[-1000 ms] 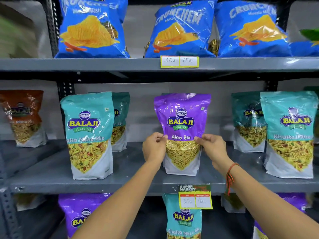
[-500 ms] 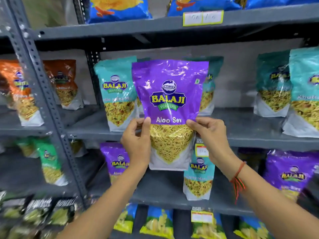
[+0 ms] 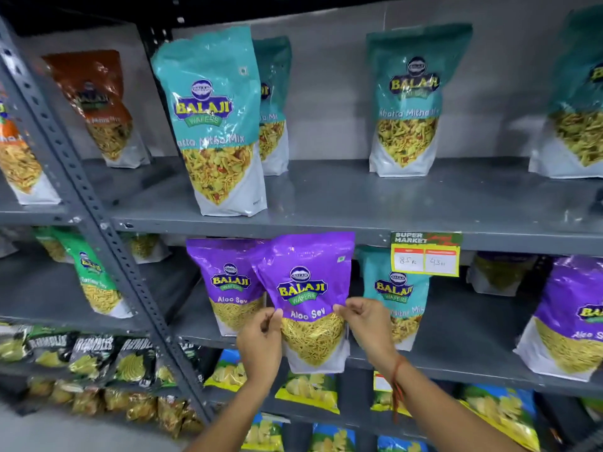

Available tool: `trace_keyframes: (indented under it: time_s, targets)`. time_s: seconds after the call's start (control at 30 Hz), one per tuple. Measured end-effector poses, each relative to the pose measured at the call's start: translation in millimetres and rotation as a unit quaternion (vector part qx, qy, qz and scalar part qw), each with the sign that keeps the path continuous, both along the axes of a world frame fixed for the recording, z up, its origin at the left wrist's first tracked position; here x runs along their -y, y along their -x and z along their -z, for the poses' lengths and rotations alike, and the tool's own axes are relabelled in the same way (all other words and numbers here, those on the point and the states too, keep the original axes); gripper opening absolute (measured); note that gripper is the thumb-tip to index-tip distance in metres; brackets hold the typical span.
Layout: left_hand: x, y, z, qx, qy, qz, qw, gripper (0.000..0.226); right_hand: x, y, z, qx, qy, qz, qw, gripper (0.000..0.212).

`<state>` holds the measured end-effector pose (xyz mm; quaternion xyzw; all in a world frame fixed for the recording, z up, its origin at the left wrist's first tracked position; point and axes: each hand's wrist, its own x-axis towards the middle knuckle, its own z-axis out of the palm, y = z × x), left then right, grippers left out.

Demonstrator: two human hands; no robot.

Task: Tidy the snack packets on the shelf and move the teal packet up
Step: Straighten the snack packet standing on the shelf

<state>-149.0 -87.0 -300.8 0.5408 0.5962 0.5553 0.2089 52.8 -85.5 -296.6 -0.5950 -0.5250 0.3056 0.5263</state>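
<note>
1. The teal packet [image 3: 394,296] marked Khatta Mitha Mix stands on the lower shelf [image 3: 456,327], just right of the purple one I hold and partly hidden behind my right hand, below the yellow price tag [image 3: 425,260].
2. My left hand [image 3: 261,342] pinches the left edge of the purple Aloo Sev packet [image 3: 305,301]; my right hand [image 3: 367,324] pinches its right edge. Both grips are closed on this packet, thumbs in front.
3. The held packet is upright at the front of the lower shelf, overlapping a second purple Aloo Sev packet [image 3: 228,285] just to its left.
4. On the upper shelf [image 3: 359,203] a tall teal packet [image 3: 212,122] stands near the front edge, with another teal one [image 3: 274,102] behind it and one more [image 3: 409,102] further right.
5. An orange-brown packet [image 3: 98,106] stands at the back left, beyond the slotted grey upright [image 3: 91,203].
</note>
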Motion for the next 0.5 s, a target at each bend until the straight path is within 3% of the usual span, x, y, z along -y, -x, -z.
trace_keyframes:
  time_s: [0.13,0.33,0.5]
  targets:
    - [-44,-7,30,-0.028,0.025,-0.006,0.999,0.032,-33,-2,19,0.065,0.041,0.057,0.995,0.052]
    - [-78,-18,45,-0.056,0.071,-0.049,0.995,0.023,-70,1,45,0.031,0.037,0.064,0.997,0.06]
    - [-82,-16,64,-0.021,0.074,-0.062,0.995,0.023,-71,4,71,0.041,0.03,0.044,0.998,0.054]
